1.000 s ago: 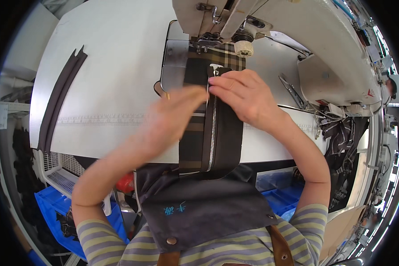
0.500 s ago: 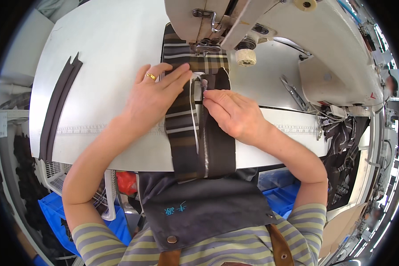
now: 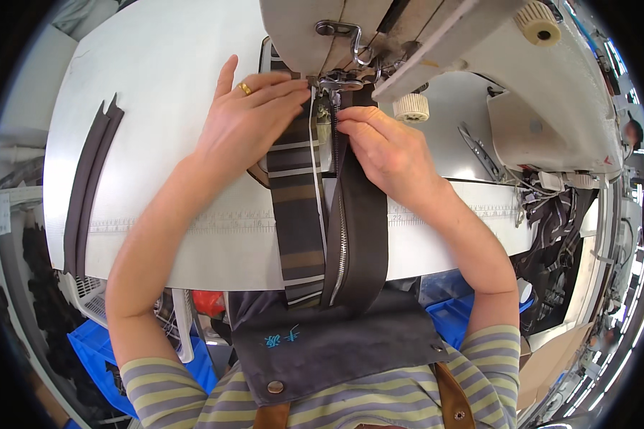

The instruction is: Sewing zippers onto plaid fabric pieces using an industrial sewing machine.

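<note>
A plaid fabric strip (image 3: 298, 236) with a white edge runs from the presser foot (image 3: 340, 84) toward me and hangs over the table's front edge. Alongside it on the right lies a metal zipper (image 3: 342, 247) on dark tape, next to a plain dark fabric band (image 3: 369, 229). My left hand (image 3: 247, 121), wearing a gold ring, lies with fingers stretched out on the plaid strip, its fingertips beside the foot. Thumb and fingers of my right hand (image 3: 393, 151) pinch the zipper close below the foot.
The sewing machine (image 3: 472, 53) overhangs the work from the upper right. Metal snips (image 3: 481, 151) lie beside its base. Two dark fabric strips (image 3: 93, 186) rest on the white table (image 3: 157, 79) at left. Blue bins (image 3: 100, 357) stand under the table.
Both hands have moved forward with the zipper, whose top end is now at the presser foot. The near ends of the plaid strip and dark band have spread apart somewhat.
</note>
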A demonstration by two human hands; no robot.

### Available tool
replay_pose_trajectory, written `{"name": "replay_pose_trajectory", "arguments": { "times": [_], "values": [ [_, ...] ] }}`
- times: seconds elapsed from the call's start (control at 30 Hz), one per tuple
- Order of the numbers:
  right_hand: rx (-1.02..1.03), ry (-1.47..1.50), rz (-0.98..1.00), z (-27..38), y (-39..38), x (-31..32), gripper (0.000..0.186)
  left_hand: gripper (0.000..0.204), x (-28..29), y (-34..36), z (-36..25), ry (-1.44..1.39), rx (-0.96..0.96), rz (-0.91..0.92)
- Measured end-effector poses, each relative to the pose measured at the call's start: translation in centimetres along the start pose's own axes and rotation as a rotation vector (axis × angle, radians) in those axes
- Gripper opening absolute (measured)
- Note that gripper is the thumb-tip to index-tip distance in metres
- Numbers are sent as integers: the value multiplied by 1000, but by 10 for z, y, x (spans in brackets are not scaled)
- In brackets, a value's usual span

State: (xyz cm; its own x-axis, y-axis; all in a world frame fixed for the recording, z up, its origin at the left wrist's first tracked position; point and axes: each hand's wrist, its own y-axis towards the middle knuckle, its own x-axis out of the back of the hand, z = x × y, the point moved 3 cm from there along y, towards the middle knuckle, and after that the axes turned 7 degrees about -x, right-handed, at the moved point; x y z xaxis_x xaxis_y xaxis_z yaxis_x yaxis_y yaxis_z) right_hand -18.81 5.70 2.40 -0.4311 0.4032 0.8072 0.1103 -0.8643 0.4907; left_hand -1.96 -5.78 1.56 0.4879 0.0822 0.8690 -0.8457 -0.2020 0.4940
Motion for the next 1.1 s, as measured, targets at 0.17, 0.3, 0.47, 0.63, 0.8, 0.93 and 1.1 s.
{"name": "replay_pose_trajectory", "arguments": {
  "times": [0.17, 0.3, 0.47, 0.63, 0.8, 0.93, 1.1],
  "values": [
    [0, -4, 15, 2, 0, -1, 24, 27, 3, -3, -21, -75, -1, -10],
    [51, 10, 22, 10, -1, 0, 31, 30, 12, -6, -29, -35, -5, 65],
    [95, -5, 18, 15, 1, 0, 34, 38, 14, -8, -33, -80, 61, 128],
    [115, -32, -19, 17, 0, 1, 19, 37, 14, 0, -35, -144, 28, 124],
    [93, -39, 0, 20, 1, 2, 17, 35, 12, 2, -35, -165, 12, 117],
    [94, -21, -25, 20, 0, 0, 16, 34, 12, 2, -37, -165, 27, 101],
    [-45, 77, -81, 15, -3, -3, 18, 32, 4, -3, -38, -112, 48, 40]
  ]
}}
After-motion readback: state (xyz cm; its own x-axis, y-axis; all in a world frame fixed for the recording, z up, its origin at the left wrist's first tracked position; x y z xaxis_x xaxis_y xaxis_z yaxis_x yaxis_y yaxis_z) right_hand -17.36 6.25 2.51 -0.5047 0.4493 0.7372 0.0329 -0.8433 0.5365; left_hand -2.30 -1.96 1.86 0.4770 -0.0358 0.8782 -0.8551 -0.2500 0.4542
